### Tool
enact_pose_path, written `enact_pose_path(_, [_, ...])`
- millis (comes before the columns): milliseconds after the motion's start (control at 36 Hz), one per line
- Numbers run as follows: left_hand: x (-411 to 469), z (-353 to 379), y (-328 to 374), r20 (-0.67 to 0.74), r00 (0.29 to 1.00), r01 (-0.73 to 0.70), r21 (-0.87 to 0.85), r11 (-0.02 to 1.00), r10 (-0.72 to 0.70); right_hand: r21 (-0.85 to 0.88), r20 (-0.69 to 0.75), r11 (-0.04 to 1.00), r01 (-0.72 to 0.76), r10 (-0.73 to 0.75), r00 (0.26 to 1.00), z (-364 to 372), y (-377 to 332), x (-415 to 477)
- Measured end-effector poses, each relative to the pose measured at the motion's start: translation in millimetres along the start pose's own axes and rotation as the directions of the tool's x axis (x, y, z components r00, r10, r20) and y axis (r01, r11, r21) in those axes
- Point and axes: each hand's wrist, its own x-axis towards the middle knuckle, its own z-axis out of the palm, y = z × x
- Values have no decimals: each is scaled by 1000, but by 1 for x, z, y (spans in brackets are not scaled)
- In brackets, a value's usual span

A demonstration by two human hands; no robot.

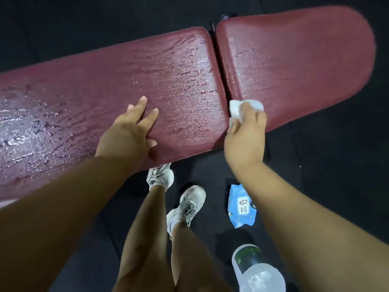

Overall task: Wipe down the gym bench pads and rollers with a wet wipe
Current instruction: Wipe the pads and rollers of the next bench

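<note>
View from above, looking down at the bench. The long pad (94, 85) runs from the left edge to the centre of the frame. Its surface is streaked and beaded with wet, most heavily at far left, so I judge that it is largely wiped. The short pad (305, 60) fills the upper right; it shines only near its left end, and the rounded far end looks dry. A narrow gap (221, 66) separates the two pads. Dark floor (326, 165) surrounds the bench, with open room beyond the short pad's lower edge at right for my arm to sweep along.

My left hand (128, 133), at centre, lies flat on the long pad with fingers spread and the thumb at the near edge, probably to brace me as I lean. My right hand (246, 140), centre right, curls its fingers over the wipe (237, 109) and presses it onto the short pad's near-left corner, just beside the gap; starting at this corner lets a stroke run the full length rightward.

At lower centre, my shoes (189, 203) stand close to the long pad's near edge. A bottle (256, 268) and a blue wipe pack (242, 205) sit on the floor under my right arm, within reach yet clear of my feet. No rollers are in view.
</note>
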Motion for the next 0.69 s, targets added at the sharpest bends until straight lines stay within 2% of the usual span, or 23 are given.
enact_pose_path(56, [2,-3,-2,-2,1000,24,-16,1000,-24,2,6,996,89,-89,996,20,-12,-20])
enact_pose_path(111, [3,-6,-3,-1,999,32,-34,999,-32,-7,103,971,238,-236,966,33,-23,-39])
enact_pose_path(167, [2,-6,-5,1,1000,24,-36,999,-24,0,250,917,398,-385,888,38,-28,-53])
enact_pose_path(222, [2,-6,-6,5,1000,18,-25,1000,-18,19,367,869,494,-466,805,35,-27,-56])
enact_pose_path(306, [4,-7,-8,4,1000,1,-3,1000,-1,8,447,781,624,-561,697,24,-16,-39])
enact_pose_path(333, [5,-8,-9,6,1000,-6,0,1000,6,-21,434,785,619,-550,713,20,-12,-29])
enact_pose_path(361, [6,-9,-9,8,1000,-15,6,1000,15,-46,386,814,579,-520,762,17,-7,-18])
enact_pose_path(444, [9,-11,-12,1,999,-46,35,998,46,-79,162,952,296,-281,946,8,-4,10])
enact_pose_path(500, [13,-14,-17,-31,996,-78,24,997,79,-65,59,995,76,-72,996,12,-9,17])
enact_pose_path(528, [15,-15,-21,-50,994,-93,0,996,93,-71,15,997,12,-11,1000,17,-16,16])
enact_pose_path(583, [20,-19,-28,-96,987,-132,-64,989,125,-113,4,993,45,-45,999,31,-33,5])
enact_pose_path(639, [25,-22,-34,-131,982,-142,-49,989,135,-89,193,966,245,-224,955,44,-50,-15])
enact_pose_path(667, [28,-23,-38,-151,980,-131,-13,991,128,-36,339,931,364,-331,881,48,-58,-25])
enact_pose_path(694, [31,-26,-43,-168,978,-119,22,993,121,43,462,879,475,-439,771,49,-61,-31])
